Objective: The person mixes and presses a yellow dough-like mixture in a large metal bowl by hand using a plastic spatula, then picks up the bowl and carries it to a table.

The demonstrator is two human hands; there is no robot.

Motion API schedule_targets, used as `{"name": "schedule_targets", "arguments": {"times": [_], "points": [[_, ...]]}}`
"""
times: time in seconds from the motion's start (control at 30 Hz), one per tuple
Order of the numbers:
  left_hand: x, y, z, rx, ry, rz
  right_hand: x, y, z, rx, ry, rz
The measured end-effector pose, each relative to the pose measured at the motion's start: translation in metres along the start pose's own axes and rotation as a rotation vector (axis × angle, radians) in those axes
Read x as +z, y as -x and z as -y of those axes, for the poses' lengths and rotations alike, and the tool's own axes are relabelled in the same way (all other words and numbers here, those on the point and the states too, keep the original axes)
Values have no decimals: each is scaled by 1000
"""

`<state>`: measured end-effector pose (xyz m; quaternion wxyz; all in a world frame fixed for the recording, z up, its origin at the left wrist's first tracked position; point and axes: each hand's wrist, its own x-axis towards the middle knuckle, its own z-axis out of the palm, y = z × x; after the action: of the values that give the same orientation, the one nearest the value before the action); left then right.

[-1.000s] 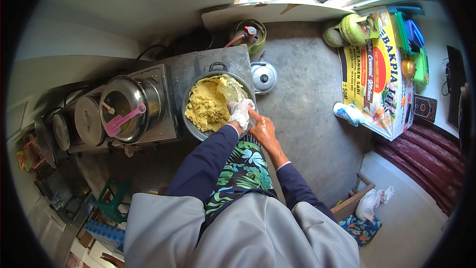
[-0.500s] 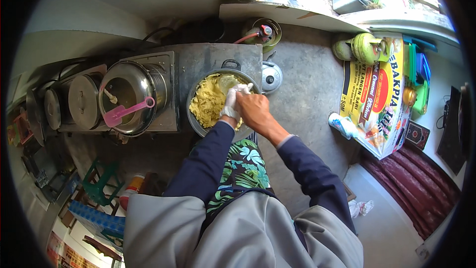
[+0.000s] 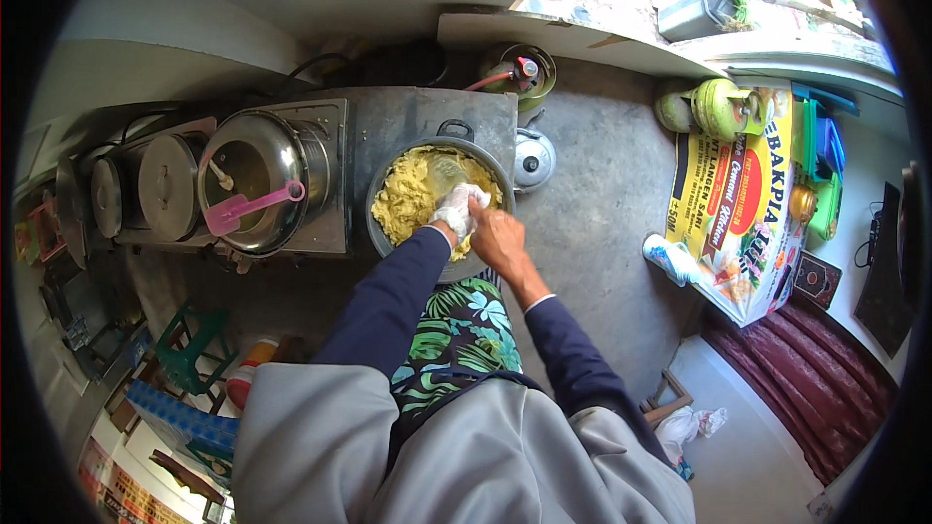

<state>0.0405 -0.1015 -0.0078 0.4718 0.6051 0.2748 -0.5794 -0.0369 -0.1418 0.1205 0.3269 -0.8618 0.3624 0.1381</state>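
A wide grey pot (image 3: 375,233) with a dark side handle holds a lumpy yellow mash (image 3: 403,196). My left hand (image 3: 453,213), in a thin whitish glove, is closed over the pot's near right part. Just beyond its fingers, a clear, rounded utensil (image 3: 446,173) rests in the mash; its exact kind is hard to make out. My bare right hand (image 3: 498,239) is closed against the left one, over the pot's right rim. Whatever lies inside its fingers is hidden.
Left of the pot, a stove carries a large steel pot (image 3: 304,150) with a pink slotted spatula (image 3: 254,206) across it, and lidded pots (image 3: 167,196). A kettle (image 3: 533,160) stands at the counter's right edge. Farther right are green gas cylinders (image 3: 720,109) and a banner-covered table (image 3: 733,194).
Both hands have drawn slightly nearer to me over the pot, leaving more of the clear utensil showing. The whole view has shifted a little.
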Motion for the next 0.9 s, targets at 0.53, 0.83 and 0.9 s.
{"name": "schedule_targets", "arguments": {"times": [0.53, 0.83, 0.9], "points": [[-16, 2, 4, -85, 211, 192, 34, 8, 4, 48, 88, 59], [-4, 63, -9, -72, 423, 476, -65, 27, 41, 7, 153, 167], [10, 58, -15, -14, 392, 382, -65, 25, 34, 18, 136, 123]]}}
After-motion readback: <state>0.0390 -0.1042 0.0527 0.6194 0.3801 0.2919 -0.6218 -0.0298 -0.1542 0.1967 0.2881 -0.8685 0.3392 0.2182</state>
